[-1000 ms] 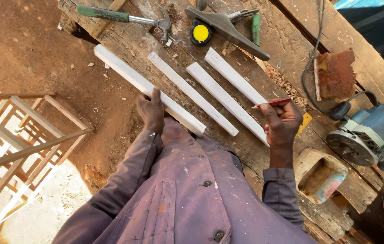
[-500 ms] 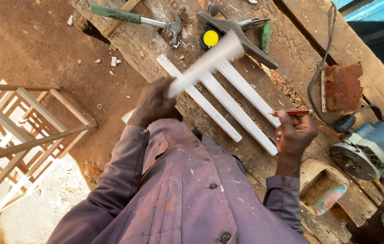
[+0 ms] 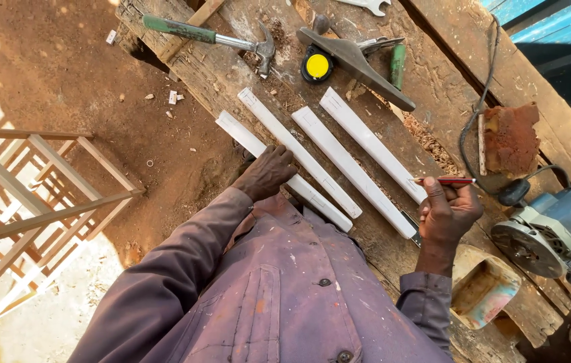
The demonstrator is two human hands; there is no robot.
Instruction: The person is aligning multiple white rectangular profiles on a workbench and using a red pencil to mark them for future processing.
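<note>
I see the pale white-painted wooden slat (image 3: 279, 169) back down on the rough plank workbench (image 3: 218, 74) — half a second ago the left hand (image 3: 267, 173) had it lifted and tilted above the others. Now it lies flat at the near edge, alongside three matching white slats (image 3: 349, 165), all roughly parallel. The left hand rests on it, fingers spread and pressing down, not wrapped round. The right hand (image 3: 448, 212) stays pinched on a red pencil (image 3: 443, 181) near the slats' ends. My read — the piece is repositioned, held steady for marking.
</note>
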